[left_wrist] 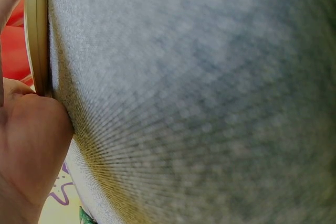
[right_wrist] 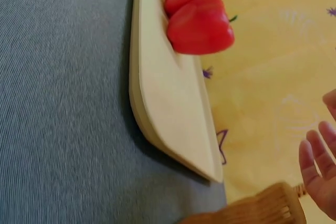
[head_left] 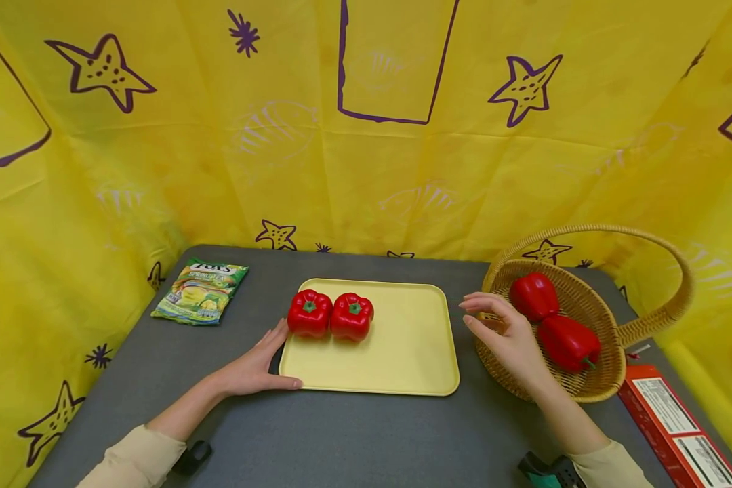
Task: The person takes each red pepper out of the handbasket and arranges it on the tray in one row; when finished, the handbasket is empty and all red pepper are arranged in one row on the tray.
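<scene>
Two red bell peppers, the left one (head_left: 309, 324) and the right one (head_left: 351, 327), stand side by side on the left half of a pale yellow tray (head_left: 410, 342). My left hand (head_left: 253, 366) rests at the tray's left edge, fingers straight and thumb spread along the near corner. Over the left rim of a wicker basket (head_left: 585, 290) hovers my right hand (head_left: 515, 342), its fingers loosely bent and holding nothing. Inside the basket lie two more red peppers, one farther back (head_left: 533, 295) and one nearer (head_left: 566, 341). In the right wrist view, the fingers (right_wrist: 317, 156) are apart.
A green snack packet (head_left: 201, 293) lies at the back left of the grey table (head_left: 366, 440). An orange-red box (head_left: 671, 427) sits right of the basket, whose tall handle (head_left: 683, 298) arches up and rightward. Yellow patterned cloth (head_left: 372, 183) encloses the table's back and sides.
</scene>
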Motion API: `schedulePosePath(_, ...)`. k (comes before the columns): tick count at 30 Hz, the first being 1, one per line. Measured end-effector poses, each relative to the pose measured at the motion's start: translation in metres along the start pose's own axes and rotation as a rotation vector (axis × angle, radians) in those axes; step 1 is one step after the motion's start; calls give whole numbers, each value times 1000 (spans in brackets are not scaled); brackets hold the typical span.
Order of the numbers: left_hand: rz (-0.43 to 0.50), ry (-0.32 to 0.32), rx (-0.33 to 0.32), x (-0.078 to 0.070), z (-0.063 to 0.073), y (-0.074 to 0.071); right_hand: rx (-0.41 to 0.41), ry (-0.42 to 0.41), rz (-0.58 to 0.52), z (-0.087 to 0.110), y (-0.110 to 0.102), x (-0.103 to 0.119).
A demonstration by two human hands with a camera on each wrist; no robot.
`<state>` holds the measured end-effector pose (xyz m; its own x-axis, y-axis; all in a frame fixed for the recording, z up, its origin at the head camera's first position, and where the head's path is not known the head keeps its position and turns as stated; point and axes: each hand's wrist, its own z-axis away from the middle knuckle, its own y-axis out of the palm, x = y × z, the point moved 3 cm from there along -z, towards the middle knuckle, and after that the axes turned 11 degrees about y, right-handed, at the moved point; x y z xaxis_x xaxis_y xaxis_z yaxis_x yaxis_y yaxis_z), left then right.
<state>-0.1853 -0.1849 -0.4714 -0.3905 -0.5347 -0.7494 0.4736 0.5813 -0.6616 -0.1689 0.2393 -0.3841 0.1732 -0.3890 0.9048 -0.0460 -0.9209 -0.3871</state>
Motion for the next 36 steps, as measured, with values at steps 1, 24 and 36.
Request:
schedulePosePath(1,0,-1,-1,0,0,0,-2,3,11,1,-3,0)
schedulePosePath(24,-5,24,-6,2,0,-1,84,133,345,2,-58,2)
schedulePosePath(36,2,24,-5,1,0,0,175,128,551,-15,-76,10)
